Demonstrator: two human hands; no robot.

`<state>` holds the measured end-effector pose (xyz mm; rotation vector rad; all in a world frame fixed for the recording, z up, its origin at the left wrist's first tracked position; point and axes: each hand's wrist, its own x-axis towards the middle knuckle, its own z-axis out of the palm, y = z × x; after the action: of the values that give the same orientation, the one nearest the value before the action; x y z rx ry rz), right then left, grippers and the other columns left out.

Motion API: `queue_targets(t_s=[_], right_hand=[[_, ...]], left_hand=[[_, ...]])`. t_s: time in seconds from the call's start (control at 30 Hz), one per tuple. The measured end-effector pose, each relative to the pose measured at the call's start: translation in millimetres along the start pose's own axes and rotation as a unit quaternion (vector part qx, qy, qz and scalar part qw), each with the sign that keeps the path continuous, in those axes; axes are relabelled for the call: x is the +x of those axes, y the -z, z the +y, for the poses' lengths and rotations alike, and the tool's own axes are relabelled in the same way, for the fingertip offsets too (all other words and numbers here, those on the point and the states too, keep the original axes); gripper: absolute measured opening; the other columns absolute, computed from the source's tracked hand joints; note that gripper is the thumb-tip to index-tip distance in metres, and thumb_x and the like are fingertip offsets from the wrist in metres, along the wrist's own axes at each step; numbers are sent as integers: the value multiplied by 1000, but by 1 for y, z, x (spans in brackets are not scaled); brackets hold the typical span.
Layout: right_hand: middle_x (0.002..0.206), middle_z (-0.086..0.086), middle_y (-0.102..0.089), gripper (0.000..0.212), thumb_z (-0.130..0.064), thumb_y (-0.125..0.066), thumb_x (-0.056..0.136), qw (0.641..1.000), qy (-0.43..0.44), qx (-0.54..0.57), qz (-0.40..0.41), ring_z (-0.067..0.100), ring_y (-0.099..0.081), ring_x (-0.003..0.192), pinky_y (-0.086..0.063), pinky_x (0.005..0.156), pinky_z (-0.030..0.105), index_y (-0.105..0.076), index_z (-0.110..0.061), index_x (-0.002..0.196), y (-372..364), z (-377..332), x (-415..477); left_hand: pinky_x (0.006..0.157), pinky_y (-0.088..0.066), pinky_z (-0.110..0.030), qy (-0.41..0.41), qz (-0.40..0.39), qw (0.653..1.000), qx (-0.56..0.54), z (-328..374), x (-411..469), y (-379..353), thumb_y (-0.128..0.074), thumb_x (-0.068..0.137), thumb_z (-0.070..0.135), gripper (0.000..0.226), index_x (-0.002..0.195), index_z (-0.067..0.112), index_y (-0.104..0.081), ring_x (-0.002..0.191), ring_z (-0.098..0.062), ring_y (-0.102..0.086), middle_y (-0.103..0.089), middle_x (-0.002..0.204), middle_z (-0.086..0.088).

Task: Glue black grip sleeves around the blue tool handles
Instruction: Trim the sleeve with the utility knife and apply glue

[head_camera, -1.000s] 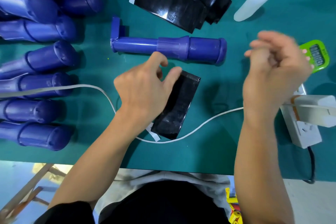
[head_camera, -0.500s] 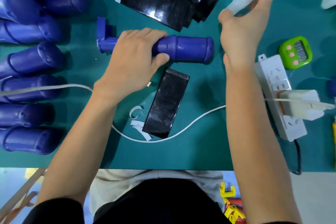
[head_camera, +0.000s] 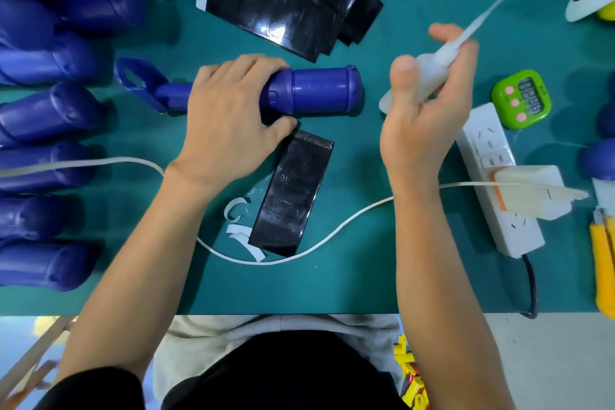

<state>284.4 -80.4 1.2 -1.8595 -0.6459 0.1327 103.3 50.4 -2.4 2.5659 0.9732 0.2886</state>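
A blue tool handle (head_camera: 316, 91) lies across the middle of the green table (head_camera: 382, 276), its thick end pointing right. My left hand (head_camera: 229, 123) grips its narrow middle. Just below it a black grip sleeve (head_camera: 293, 196) lies flat, with white backing strips (head_camera: 243, 236) beside it. My right hand (head_camera: 429, 110) holds a white glue bottle (head_camera: 429, 73) up to the right of the handle's end, its long nozzle slanting up and right. A stack of black sleeves (head_camera: 283, 0) lies at the back.
Several more blue handles (head_camera: 46, 113) lie in a column along the left edge. A white cable (head_camera: 332, 236) crosses the table to a power strip (head_camera: 496, 176) on the right. A green timer (head_camera: 520, 98) and a yellow knife (head_camera: 604, 266) are at the right.
My left hand left the black sleeve and took hold of the blue handle. My right hand reached back, picked up the glue bottle and brought it down beside the handle's end.
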Motion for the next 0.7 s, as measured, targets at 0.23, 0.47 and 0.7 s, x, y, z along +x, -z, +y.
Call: queue_targets(t_s=[0.23, 0.47, 0.7], right_hand=[[93, 7, -62, 41, -40, -58, 96, 984, -105, 128, -61, 31, -54, 76, -48, 68, 47, -60, -20, 131, 0, -4, 3], [108, -2, -54, 60, -9, -62, 73, 955, -147, 217, -137, 7, -49, 81, -45, 71, 19, -57, -25, 130, 1, -4, 2], [88, -14, -61, 46, -4, -73, 70, 941, -145, 283, -110, 9, -54, 78, -49, 69, 25, -53, -15, 109, 4, -7, 4]], left_hand=[[99, -34, -35, -3, 13, 999, -38, -3, -4, -2, -80, 82, 40, 58, 133, 19, -65, 105, -28, -60, -71, 118, 1], [97, -42, -38, 4, 42, 997, -58, -3, -3, -5, -79, 79, 19, 52, 128, 17, -64, 105, -27, -57, -68, 118, 1], [93, -35, -29, 22, 28, 994, -101, -3, -4, 1, -75, 83, 44, 52, 127, 18, -63, 103, -19, -55, -67, 117, 5]])
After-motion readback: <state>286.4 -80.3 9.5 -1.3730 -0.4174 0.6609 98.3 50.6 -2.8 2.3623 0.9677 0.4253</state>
